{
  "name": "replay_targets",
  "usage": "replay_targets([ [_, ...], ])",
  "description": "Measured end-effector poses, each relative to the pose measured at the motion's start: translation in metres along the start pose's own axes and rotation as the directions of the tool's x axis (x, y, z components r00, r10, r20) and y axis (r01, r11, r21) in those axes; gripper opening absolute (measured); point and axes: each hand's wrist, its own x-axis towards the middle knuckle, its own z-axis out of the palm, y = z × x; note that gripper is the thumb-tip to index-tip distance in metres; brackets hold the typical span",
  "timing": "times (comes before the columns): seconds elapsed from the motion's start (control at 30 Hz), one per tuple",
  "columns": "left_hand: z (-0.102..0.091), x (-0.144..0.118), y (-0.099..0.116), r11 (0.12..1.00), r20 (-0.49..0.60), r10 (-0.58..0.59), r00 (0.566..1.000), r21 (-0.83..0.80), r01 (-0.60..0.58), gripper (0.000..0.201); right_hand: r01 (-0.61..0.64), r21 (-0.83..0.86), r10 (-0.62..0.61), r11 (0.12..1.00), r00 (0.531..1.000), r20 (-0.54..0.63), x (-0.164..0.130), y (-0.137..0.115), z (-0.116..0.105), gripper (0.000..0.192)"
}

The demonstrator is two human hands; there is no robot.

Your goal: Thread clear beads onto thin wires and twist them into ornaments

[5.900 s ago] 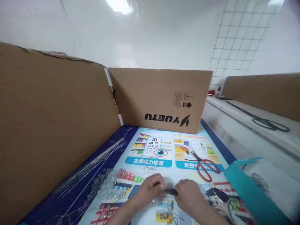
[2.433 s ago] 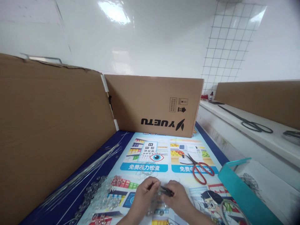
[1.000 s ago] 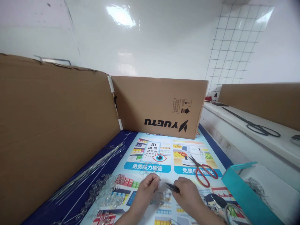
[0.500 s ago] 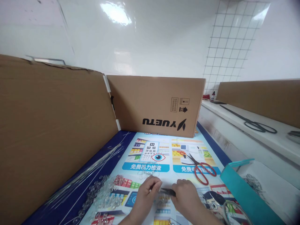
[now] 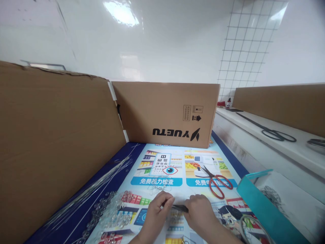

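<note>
My right hand (image 5: 200, 213) is closed round a dark narrow-jawed tool (image 5: 180, 208), its handles hidden in my fist. The tool's tip points left and meets the fingertips of my left hand (image 5: 159, 211). Thumb and forefinger of that hand are pinched together; whatever lies between them is too small to make out. Clear beads (image 5: 115, 215) are spread over the mat left of my hands, some dark against its blue border. Just beyond my fingers lies a small tangle of clear beads and thin wire (image 5: 160, 184). Red-handled scissors (image 5: 216, 182) lie open at the right.
Long thin wires (image 5: 96, 186) run along the left cardboard panel (image 5: 56, 142). A printed cardboard panel (image 5: 165, 112) stands at the back. On the right is a teal-edged box (image 5: 269, 206) with a wire tangle, near a wire coil (image 5: 250, 225). Large dark scissors (image 5: 276, 134) rest on the ledge.
The whole view has shifted a little, so the surroundings sit slightly further left. Both hands keep nearly the same pose, with the tool still at my left fingertips.
</note>
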Motion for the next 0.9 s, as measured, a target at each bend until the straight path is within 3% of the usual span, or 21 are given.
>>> replay_targets([
  [0.9,0.0005,-0.0043,-0.002,0.996,0.012,0.052,0.999,0.073,-0.052,0.024,0.031,-0.032,-0.031,0.999,0.999,0.015,0.0008,-0.0004,0.0028,0.019],
])
